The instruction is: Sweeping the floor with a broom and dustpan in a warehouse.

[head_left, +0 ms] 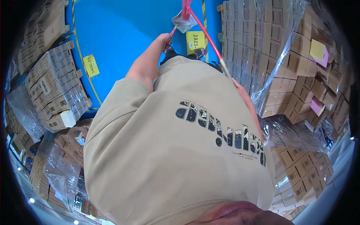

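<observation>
On the far left, stacks of cardboard cartons [56,88] sit partly in clear wrap at the edge of a blue floor [123,30]; a yellow label [91,65] lies on the floor beside a yellow-black line.

Centre: a person in a beige shirt [176,150] fills most of the view. Left hand [164,40] extended forward and down, fingers closed round the short red handle of a grey dustpan [183,22]. Dustpan is low over the blue floor, just ahead of the feet, next to a second yellow floor label [195,40].

Right of centre: a long red broom handle [206,35] runs diagonally from pink bristles at the top edge, beside the dustpan, down to the right hand [237,85]. The hand is mostly hidden behind the shirt's edge; the handle ends at it, but cannot tell how the fingers sit.

Far right: a tall pallet of brown boxes [300,71] with loose plastic film [279,45] hanging off it, close beside the right forearm. Pink and yellow sheets are stuck on some boxes.
</observation>
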Motion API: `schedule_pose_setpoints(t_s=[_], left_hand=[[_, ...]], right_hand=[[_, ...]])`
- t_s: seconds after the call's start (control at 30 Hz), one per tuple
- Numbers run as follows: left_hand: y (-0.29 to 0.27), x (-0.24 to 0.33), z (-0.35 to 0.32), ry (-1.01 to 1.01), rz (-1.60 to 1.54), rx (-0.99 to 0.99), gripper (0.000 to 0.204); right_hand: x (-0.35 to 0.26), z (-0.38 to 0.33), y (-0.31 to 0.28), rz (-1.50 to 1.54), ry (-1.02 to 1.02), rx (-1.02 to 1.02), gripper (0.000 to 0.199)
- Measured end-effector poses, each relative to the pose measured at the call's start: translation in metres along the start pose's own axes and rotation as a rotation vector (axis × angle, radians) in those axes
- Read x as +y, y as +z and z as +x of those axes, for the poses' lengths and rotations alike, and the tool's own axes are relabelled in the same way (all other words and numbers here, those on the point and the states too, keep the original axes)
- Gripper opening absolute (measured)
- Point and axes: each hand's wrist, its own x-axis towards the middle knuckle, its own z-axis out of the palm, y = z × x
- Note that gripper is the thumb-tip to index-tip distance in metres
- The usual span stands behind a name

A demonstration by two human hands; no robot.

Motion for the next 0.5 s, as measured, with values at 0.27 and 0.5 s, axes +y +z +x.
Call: schedule_pose_setpoints(t_s=[0.27, 0.5], left_hand=[[-0.02, 0.078, 0.016, 0.118, 0.025, 0.026, 0.027], [-0.025, 0.084, 0.015, 0.119, 0.07, 0.016, 0.027]], right_hand=[[-0.044, 0.042, -0.008, 0.128, -0.115, 0.004, 0.057], [-0.043, 0.06, -0.013, 0.072, -0.106, 0.164, 0.055]])
